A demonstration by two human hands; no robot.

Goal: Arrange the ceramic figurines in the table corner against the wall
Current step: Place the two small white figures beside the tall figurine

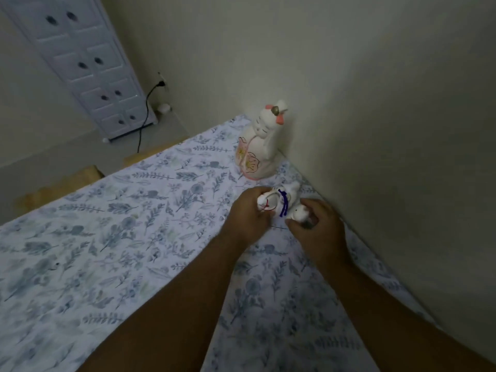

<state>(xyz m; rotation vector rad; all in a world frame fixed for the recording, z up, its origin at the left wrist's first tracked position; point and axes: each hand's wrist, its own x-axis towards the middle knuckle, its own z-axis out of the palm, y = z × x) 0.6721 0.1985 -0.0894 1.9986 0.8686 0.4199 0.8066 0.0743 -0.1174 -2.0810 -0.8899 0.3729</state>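
A tall white ceramic cat figurine (257,146) with pink bows and pink flower marks stands upright in the table corner, close to the wall. In front of it, near the wall, both hands hold small white figurines. My left hand (248,213) grips a small white figurine with a red cord (264,204). My right hand (319,226) grips another small white figurine (299,213). A third small white piece with a purple cord (288,196) sits between them; which hand holds it I cannot tell.
The table carries a white cloth with blue leaf print (120,251). The wall (375,130) runs along its right edge. A white drawer cabinet (88,65) and a black cable at a wall socket (150,103) stand on the floor beyond the far edge.
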